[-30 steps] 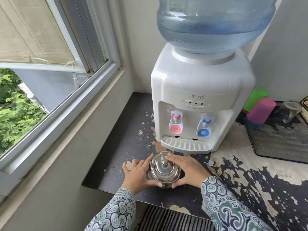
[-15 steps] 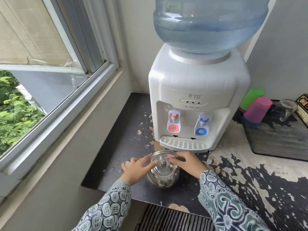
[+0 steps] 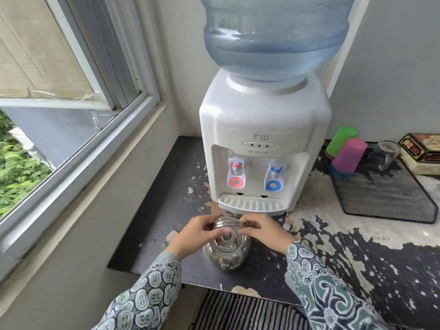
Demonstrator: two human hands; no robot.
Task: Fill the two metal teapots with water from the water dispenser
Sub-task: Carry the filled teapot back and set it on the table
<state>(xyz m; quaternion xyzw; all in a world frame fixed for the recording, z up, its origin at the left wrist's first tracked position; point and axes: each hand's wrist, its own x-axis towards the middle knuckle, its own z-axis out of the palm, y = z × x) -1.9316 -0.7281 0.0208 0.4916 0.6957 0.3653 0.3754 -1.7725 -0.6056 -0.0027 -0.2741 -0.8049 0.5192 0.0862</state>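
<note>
Presently, one metal teapot (image 3: pixel 226 252) was observed standing on the worn black counter (image 3: pixel 357 270), just in front of the drip tray (image 3: pixel 252 205) of the white water dispenser (image 3: pixel 264 139). Its lid (image 3: pixel 225 222) was seen raised and tilted above the teapot's body, with the knob on the body side appearing blurred. The lid was held at its rim from both sides: the left hand (image 3: pixel 192 234) was found with fingers curled and pinching the left edge, and the right hand (image 3: pixel 264 231) with fingers curled and pinching the right edge. Whether the lid still touched the teapot's mouth could not be told. Only one teapot was visible.

A blue water bottle (image 3: pixel 273 36) was noted seated upside down on the dispenser. A red tap (image 3: pixel 235 173) and a blue tap (image 3: pixel 275 176) were recorded above the drip tray. To the right, a green cup (image 3: pixel 341 141), a pink cup (image 3: pixel 348 156) and a glass mug (image 3: pixel 383 154) were seen on a black mesh tray (image 3: pixel 385 198), with a printed box (image 3: pixel 422 153) beside it. A window (image 3: pixel 71 91) was noted at left.
</note>
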